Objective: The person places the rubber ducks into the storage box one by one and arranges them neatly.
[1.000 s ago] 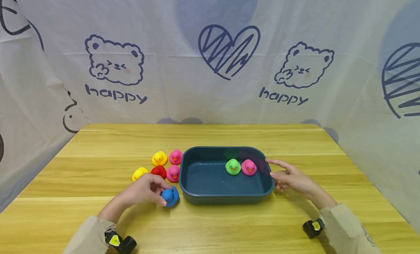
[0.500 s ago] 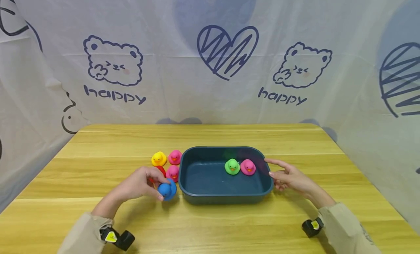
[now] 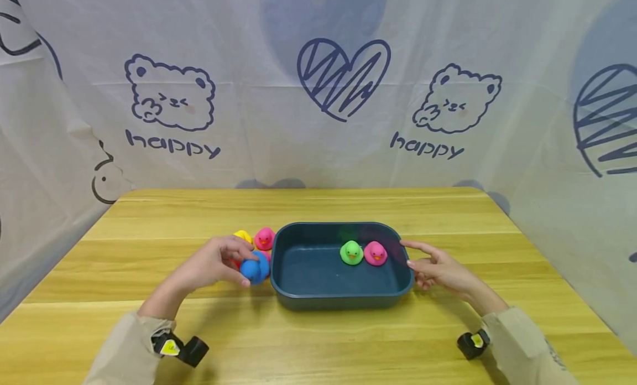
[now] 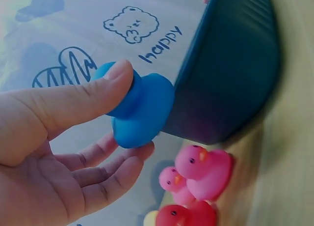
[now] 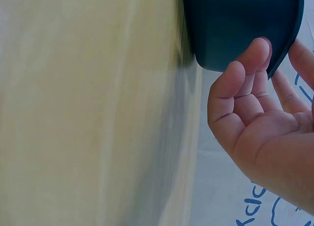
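Observation:
My left hand (image 3: 219, 263) pinches a blue rubber duck (image 3: 255, 269) between thumb and fingers, just left of a dark teal plastic bin (image 3: 318, 280). In the left wrist view the blue duck (image 4: 144, 110) is raised above the table, with the thumb over its head. Inside the bin, toward the right, sit a green rubber duck (image 3: 351, 253) and a pink rubber duck (image 3: 375, 254). At the bin's right end, my right hand (image 3: 440, 270) touches the rim with an outstretched index finger. Its other fingers are loosely bent by the outer wall (image 5: 235, 24).
Left of the bin stand two more pink ducks (image 4: 208, 172), a red duck (image 4: 194, 215) and a yellow duck (image 3: 243, 235), partly hidden behind my left hand. All rest on a wooden table (image 3: 318, 346). A printed cloth (image 3: 269, 125) hangs behind it.
The left hand has lifted the blue duck off the table and carried it away from me, alongside the bin's left end. My right hand and the bin have stayed put.

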{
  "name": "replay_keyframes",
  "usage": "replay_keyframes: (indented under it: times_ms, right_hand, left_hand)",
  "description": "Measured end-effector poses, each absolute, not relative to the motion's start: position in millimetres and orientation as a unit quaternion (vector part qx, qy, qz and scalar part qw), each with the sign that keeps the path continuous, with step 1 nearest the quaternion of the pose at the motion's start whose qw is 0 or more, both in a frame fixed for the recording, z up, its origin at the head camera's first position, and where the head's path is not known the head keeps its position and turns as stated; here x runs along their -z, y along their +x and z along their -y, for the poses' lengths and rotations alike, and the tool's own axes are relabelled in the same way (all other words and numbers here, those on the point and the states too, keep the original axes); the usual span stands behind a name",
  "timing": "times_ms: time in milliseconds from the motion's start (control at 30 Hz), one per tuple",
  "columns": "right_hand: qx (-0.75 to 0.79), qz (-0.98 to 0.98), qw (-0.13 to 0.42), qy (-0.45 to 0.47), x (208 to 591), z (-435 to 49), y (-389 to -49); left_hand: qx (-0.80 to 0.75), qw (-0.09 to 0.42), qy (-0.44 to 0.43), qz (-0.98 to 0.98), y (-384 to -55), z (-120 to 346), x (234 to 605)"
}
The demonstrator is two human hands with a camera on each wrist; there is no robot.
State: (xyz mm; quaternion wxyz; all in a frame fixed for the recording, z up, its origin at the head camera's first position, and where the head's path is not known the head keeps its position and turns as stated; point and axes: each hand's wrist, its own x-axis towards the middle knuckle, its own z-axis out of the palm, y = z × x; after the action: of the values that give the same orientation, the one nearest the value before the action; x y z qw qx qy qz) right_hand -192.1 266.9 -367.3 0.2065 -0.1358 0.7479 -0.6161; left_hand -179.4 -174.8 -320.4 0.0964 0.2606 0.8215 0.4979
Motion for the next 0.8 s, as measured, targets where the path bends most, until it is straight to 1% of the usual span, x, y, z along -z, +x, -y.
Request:
replay_keyframes:
  times_ms: [233,433,667,800]
  right_hand:
    - [0.616,-0.748,0.206,-0.138,367,-266,-192]
    - [0.615,-0.748,0.206,-0.139,367,-267,-192]
    - [0.617,-0.745,0.206,-0.145,368,-267,-192]
    - [0.618,-0.745,0.205,-0.147,368,-267,-192]
  left_hand:
    - [-0.510,0.101,0.230,-0.823,-183,165,309]
    - [-0.523,0.105,0.202,-0.821,-190,151,307]
    - [-0.560,0.138,0.162,-0.801,-196,137,310]
    - [-0.554,0.137,0.166,-0.804,-199,131,309]
